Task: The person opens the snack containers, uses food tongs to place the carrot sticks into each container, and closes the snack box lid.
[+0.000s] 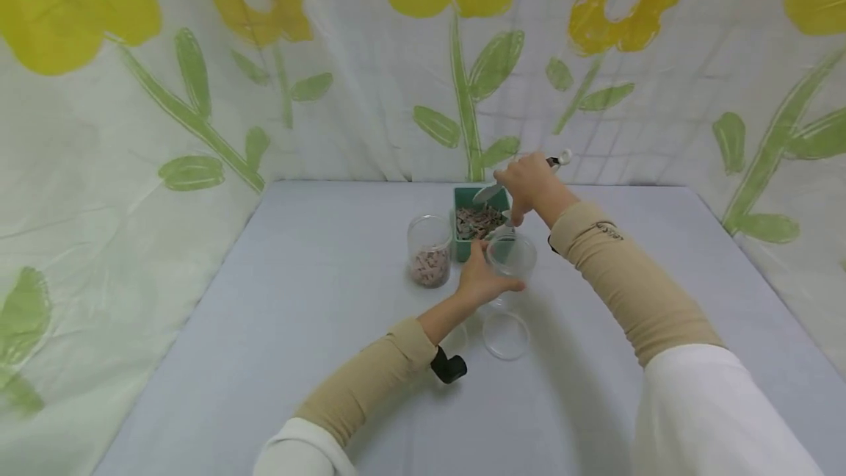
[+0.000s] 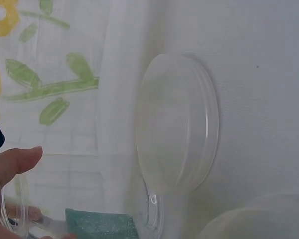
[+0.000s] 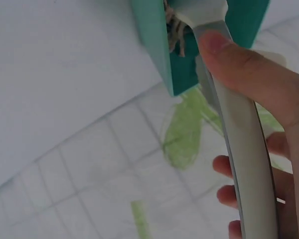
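Note:
My left hand (image 1: pixel 481 281) grips a clear plastic jar (image 1: pixel 519 258) from its left side, with the thumb across the front. Just behind the jar stands a green bin (image 1: pixel 463 250) holding greyish-brown shreds (image 1: pixel 477 223). Over the bin, my right hand (image 1: pixel 531 186) grips a pair of tongs (image 3: pixel 241 134) with a pale handle. The thumb lies along the handle in the right wrist view, and the other fingers wrap behind it. One tong head (image 1: pixel 487 193) is above the bin; the other points down near the held jar's rim. Left of the bin is another clear jar (image 1: pixel 429 267), partly filled with shreds.
A clear round lid (image 1: pixel 506 336) lies on the table nearer me, with another (image 1: pixel 456 341) partly behind the left wrist. A black wrist camera (image 1: pixel 449 367) sticks out from the left forearm. The table (image 1: pixel 317 278) ends at a flower-painted curtain (image 1: pixel 370 94).

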`<state>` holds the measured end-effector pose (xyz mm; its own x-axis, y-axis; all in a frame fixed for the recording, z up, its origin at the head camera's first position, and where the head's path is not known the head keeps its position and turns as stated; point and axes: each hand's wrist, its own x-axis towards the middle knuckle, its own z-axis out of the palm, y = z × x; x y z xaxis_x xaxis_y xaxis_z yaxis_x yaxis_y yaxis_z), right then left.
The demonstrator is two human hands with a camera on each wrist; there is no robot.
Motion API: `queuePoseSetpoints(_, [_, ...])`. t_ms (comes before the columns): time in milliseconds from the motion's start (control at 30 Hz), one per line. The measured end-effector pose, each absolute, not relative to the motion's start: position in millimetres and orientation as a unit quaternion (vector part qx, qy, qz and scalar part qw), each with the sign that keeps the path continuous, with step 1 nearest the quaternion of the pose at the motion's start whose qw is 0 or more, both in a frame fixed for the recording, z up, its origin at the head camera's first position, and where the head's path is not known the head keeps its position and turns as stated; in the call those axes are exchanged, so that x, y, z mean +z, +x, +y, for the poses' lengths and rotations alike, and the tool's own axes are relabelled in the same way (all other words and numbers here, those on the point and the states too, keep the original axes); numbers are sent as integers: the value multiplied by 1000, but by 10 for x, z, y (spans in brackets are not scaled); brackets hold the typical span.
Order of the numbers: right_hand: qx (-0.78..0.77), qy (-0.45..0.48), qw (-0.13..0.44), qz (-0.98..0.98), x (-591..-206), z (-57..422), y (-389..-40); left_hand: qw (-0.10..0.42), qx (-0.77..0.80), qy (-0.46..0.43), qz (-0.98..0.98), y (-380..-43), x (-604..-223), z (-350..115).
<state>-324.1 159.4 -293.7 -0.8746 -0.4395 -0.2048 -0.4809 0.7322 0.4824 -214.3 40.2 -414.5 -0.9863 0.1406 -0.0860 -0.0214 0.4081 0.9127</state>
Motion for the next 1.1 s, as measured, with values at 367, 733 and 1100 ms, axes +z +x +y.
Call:
queuePoseSetpoints(367, [233,-223,58,945,-2874,1649,-3246,87,561,47,822,-2104,-4171,325])
queuePoseSetpoints(733, [213,-214,66,951,-3112,1701,-3282,77,571,52,816,-2070,-4170,307])
queuePoseSetpoints(1100, [198,-290,17,936,-3305,1822,-3260,67,582,62,808,-2099,-4181,242])
